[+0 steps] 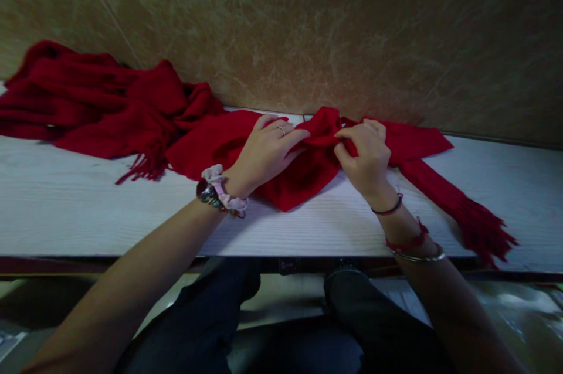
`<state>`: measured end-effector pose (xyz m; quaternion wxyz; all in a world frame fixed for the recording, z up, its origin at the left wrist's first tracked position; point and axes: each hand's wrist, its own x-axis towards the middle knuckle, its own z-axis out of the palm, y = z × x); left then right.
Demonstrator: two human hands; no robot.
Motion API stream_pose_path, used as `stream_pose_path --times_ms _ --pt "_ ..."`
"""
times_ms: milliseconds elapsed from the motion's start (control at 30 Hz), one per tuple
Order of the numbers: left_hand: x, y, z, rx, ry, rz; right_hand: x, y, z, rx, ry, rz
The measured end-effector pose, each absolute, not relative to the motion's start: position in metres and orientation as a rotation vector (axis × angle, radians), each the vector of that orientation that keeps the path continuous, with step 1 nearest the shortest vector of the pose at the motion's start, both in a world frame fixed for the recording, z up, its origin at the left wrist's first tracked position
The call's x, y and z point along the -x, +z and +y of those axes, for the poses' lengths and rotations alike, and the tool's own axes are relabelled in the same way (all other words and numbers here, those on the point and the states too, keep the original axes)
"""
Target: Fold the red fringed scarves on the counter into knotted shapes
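A red fringed scarf (299,183) lies gathered and partly folded on a white wood-grain table (114,204). My left hand (270,154), with a ring on one finger, rests over its middle, fingers closed on the cloth. Just to the right, my right hand (365,154) pinches a raised fold of the same scarf between thumb and fingers. Beyond that hand the red cloth stretches right, and a narrow strip ends in a fringe (486,230) near the table's front edge. The fingertips of both hands are partly hidden by cloth.
A heap of red cloth (109,104) with a fringe spreads over the table's left side, against a brown marbled wall (281,28). Whether it is joined to the scarf in my hands I cannot tell. Below the front edge are my legs (197,321) in dark trousers.
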<state>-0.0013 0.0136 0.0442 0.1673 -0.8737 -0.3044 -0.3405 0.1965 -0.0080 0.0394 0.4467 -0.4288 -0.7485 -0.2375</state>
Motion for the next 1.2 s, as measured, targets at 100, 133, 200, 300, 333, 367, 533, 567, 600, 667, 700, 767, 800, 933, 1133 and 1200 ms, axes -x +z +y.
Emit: stream_pose_path --times_ms 100,133,200,300,333,367,533,567,600,667,700,767,800,933,1133,1200 --pt "0.005 0.045 0.014 2.419 -1.117 -0.83 -0.2 0.038 -0.006 1.1 -0.556 -1.874" --pt "0.007 0.046 0.014 2.391 -1.168 -0.816 -0.202 0.038 -0.004 1.12 -0.542 -1.885" --pt "0.009 0.048 0.014 2.361 -1.232 -0.764 -0.204 0.036 -0.001 1.158 -0.513 -1.923" --pt "0.01 0.05 0.012 2.378 -1.227 -0.65 -0.204 0.032 0.002 1.165 -0.454 -2.034" --pt "0.009 0.05 0.011 2.388 -1.214 -0.625 -0.204 0.031 0.003 1.158 -0.435 -2.074" --pt "0.009 0.05 0.01 2.397 -1.198 -0.614 -0.203 0.03 0.003 1.155 -0.423 -2.099" --pt "0.016 0.052 0.01 2.317 -1.205 -0.728 -0.211 0.028 0.01 1.279 -0.496 -1.903" --pt "0.019 0.054 0.011 2.266 -1.232 -0.763 -0.215 0.03 0.011 1.302 -0.518 -1.842" --pt "0.022 0.055 0.013 2.217 -1.257 -0.81 -0.218 0.032 0.011 1.308 -0.541 -1.788" --pt "0.027 0.057 0.018 2.153 -1.266 -0.959 -0.222 0.039 0.007 1.273 -0.596 -1.692" --pt "0.028 0.058 0.02 2.145 -1.246 -1.057 -0.221 0.043 0.004 1.228 -0.635 -1.644" --pt "0.028 0.058 0.025 2.168 -1.162 -1.245 -0.217 0.05 -0.004 1.105 -0.722 -1.57" --pt "0.027 0.058 0.026 2.202 -1.112 -1.298 -0.213 0.052 -0.008 1.05 -0.753 -1.563" --pt "0.013 0.051 0.022 2.456 -0.958 -1.172 -0.199 0.048 -0.012 1.049 -0.686 -1.769" --pt "-0.007 0.036 0.012 2.631 -0.868 -0.832 -0.197 0.039 -0.007 1.067 -0.548 -1.814" --pt "-0.007 0.036 0.013 2.575 -0.942 -0.831 -0.198 0.039 -0.007 1.073 -0.528 -1.843"
